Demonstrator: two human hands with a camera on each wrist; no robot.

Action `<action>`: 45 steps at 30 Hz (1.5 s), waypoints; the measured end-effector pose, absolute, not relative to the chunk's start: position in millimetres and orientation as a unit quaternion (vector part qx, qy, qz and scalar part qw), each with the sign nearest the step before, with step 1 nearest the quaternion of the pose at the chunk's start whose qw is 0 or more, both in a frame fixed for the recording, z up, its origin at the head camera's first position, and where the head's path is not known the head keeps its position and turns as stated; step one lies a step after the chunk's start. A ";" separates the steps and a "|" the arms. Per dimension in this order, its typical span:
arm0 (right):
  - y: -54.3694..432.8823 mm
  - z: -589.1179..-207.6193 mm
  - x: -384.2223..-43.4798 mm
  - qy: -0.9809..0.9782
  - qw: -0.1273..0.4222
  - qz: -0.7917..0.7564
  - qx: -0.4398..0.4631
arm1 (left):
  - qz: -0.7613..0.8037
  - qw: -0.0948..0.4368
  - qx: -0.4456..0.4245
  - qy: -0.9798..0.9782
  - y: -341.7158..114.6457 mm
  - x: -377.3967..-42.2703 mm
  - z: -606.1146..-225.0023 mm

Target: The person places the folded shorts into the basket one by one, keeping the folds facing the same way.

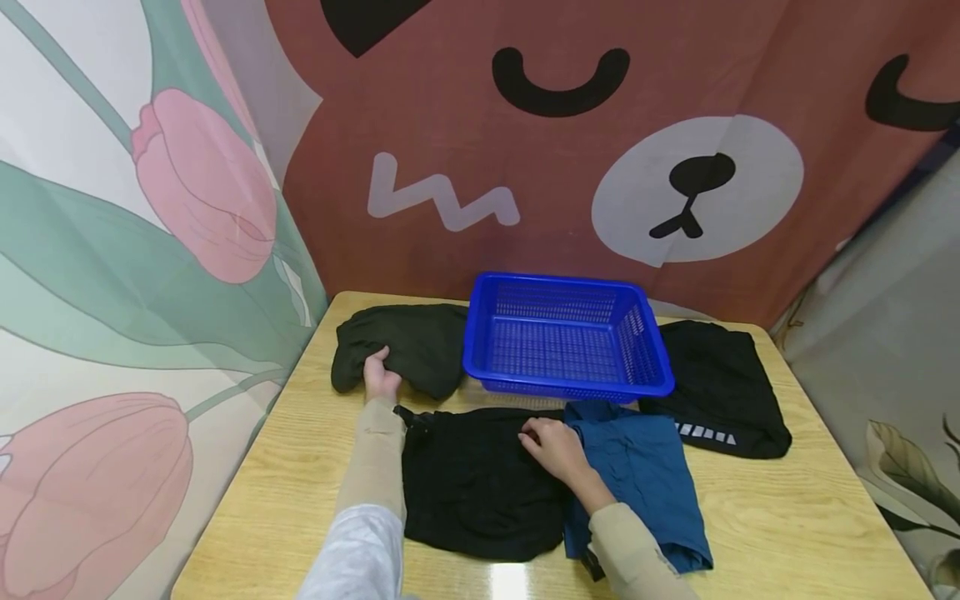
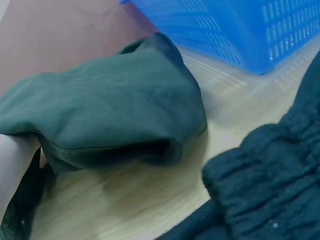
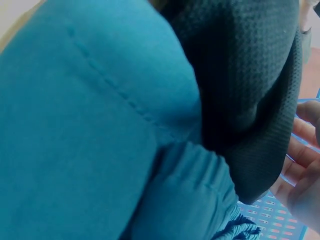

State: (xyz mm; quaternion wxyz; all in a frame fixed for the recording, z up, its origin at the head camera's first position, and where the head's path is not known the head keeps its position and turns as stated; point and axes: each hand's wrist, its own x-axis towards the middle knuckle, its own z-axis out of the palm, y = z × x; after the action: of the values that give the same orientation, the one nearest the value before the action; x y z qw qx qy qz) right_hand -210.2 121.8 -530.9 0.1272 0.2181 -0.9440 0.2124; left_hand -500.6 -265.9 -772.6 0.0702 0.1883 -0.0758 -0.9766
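At the table's back left, my left hand (image 1: 381, 379) holds a folded dark green garment (image 1: 420, 342), its thumb on top and its fingers hidden under the cloth. The left wrist view shows the same green garment (image 2: 115, 110) bulging up from the table. Over the upper right part of a folded black garment (image 1: 480, 492), my right hand (image 1: 557, 450) has loosely bent fingers. Beside it lie blue shorts (image 1: 645, 483) with a gathered waistband (image 3: 190, 185). In the right wrist view the right hand (image 3: 305, 170) appears next to black cloth (image 3: 240, 90), gripping nothing visible.
A blue plastic basket (image 1: 570, 387) stands at the back middle, with no garment in it. Another black garment (image 1: 727, 383) with a row of pale marks lies to its right. Behind the wooden table (image 1: 795, 517) hangs a printed curtain (image 1: 420, 258).
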 end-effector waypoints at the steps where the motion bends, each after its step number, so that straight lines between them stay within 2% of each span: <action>1: 122.0 -531.4 -210.1 -0.944 0.128 0.213 0.220 | -0.977 0.073 0.181 -0.082 -255.3 -476.1 -736.3; 3: 122.2 -532.1 -210.1 -0.943 0.128 0.211 0.222 | -0.973 0.082 0.191 -0.097 -234.9 -433.0 -666.0; 5: 122.2 -531.7 -209.8 -0.943 0.127 0.212 0.223 | -0.970 0.088 0.195 -0.120 -221.5 -403.7 -616.6; 8: 122.0 -530.5 -209.3 -0.943 0.125 0.212 0.222 | -0.965 0.086 0.193 -0.156 -217.8 -393.8 -593.1; 10: 121.6 -529.4 -208.9 -0.944 0.122 0.212 0.220 | -0.968 0.087 0.166 -0.167 -226.6 -408.0 -614.6; 15: 121.1 -528.9 -208.6 -0.946 0.118 0.206 0.220 | -0.978 0.093 0.100 -0.157 -264.2 -477.1 -709.4; 17: 120.6 -528.4 -208.3 -0.945 0.120 0.207 0.222 | -0.979 0.094 0.095 -0.157 -273.5 -493.1 -724.2; 19: 120.2 -527.8 -208.0 -0.944 0.123 0.209 0.223 | -0.978 0.096 0.087 -0.164 -274.9 -494.5 -717.0; 23: 119.0 -527.4 -208.3 -0.943 0.122 0.211 0.227 | -0.974 0.105 0.096 -0.176 -260.2 -465.5 -657.4; 30: 114.8 -525.4 -209.9 -0.939 0.125 0.210 0.241 | -0.977 0.120 0.087 -0.155 -203.9 -355.1 -496.5; 35: 112.0 -522.0 -210.1 -0.938 0.119 0.217 0.241 | -0.973 0.116 0.108 -0.170 -175.4 -303.7 -420.1; 45: 108.9 -516.5 -209.7 -0.935 0.123 0.226 0.243 | -0.970 0.113 0.079 -0.202 -159.5 -281.3 -393.0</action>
State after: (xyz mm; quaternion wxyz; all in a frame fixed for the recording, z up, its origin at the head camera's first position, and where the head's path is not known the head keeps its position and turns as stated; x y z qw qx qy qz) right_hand -209.7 108.9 -516.5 0.1226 0.2431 -0.9353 0.2261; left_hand -281.3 -159.5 -393.0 0.1129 0.0790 -0.2022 -0.9696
